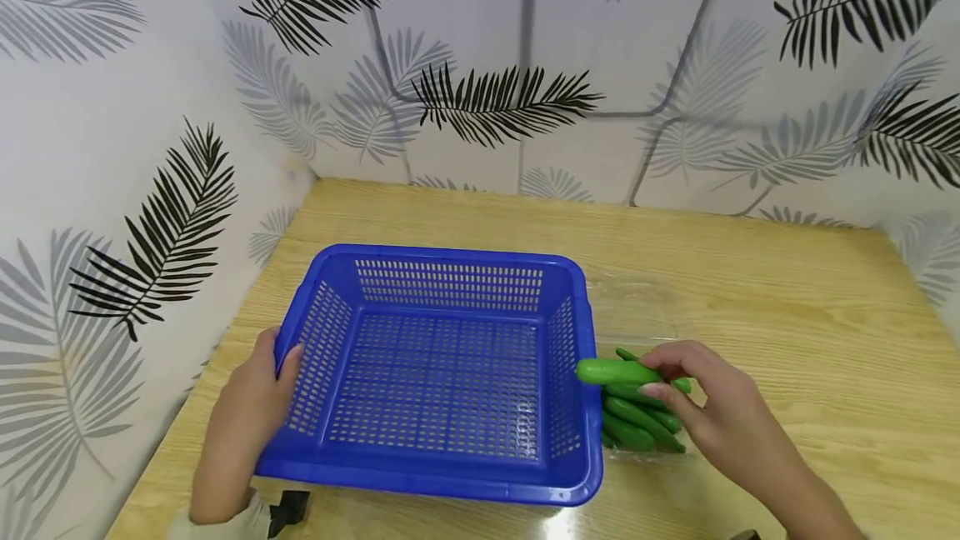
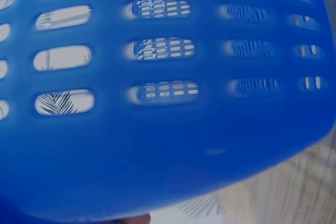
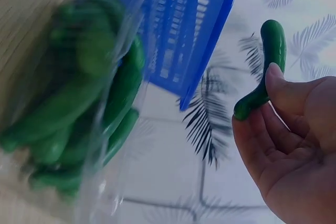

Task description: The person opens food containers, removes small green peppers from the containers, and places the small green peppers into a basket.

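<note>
With the thumb over its rim, my left hand [image 1: 251,398] grips the left side of a blue plastic basket [image 1: 442,486]. Slotted walls and a mesh floor show, with nothing lying inside. The basket wall [image 2: 173,145] fills most of the left wrist view. My right hand [image 1: 712,411] pinches a small green cucumber [image 1: 611,371] between thumb and fingers, beside the basket's right rim. Seen from the right wrist, the held cucumber [image 3: 274,45] is smooth and curved. Below it, several more cucumbers [image 1: 633,419] lie piled in a clear plastic container [image 1: 637,307].
Everything stands on a light wood-grain table [image 1: 810,332]. Wall covering [image 1: 480,140] with a leaf pattern rises behind and at the left. A small black object [image 1: 288,511] shows by the left sleeve [image 1: 225,523], near the front of the table.
</note>
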A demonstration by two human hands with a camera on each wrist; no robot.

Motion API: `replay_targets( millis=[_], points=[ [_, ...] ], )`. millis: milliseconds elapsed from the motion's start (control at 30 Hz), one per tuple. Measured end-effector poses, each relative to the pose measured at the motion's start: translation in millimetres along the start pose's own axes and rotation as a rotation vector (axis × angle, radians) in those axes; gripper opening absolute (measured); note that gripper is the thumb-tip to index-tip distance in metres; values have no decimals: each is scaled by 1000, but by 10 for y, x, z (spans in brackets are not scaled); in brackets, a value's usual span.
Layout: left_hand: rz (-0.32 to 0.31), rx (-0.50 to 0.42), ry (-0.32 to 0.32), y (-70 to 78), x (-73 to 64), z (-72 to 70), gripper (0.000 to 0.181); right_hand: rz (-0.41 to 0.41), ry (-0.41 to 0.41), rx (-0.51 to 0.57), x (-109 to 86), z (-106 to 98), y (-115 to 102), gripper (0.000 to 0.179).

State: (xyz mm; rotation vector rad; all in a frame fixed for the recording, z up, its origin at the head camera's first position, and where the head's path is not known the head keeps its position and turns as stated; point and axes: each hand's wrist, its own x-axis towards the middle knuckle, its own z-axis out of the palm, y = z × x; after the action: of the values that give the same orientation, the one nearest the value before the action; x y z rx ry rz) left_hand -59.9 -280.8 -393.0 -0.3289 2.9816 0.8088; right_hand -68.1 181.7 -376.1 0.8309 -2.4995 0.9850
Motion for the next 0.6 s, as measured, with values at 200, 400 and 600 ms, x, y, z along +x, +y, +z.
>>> replay_targets(
  millis=[200, 400, 600],
  points=[
    [-11, 0, -7, 17, 13, 5, 59, -86, -31, 89, 122, 143, -196, 45],
    [-18, -2, 6, 30, 12, -7, 58, -164, -124, 123, 253, 286, -344, 38],
    [-21, -6, 5, 15, -1, -9, 59, -142, -279, 88, 325, 437, -431, 26]
  ],
)
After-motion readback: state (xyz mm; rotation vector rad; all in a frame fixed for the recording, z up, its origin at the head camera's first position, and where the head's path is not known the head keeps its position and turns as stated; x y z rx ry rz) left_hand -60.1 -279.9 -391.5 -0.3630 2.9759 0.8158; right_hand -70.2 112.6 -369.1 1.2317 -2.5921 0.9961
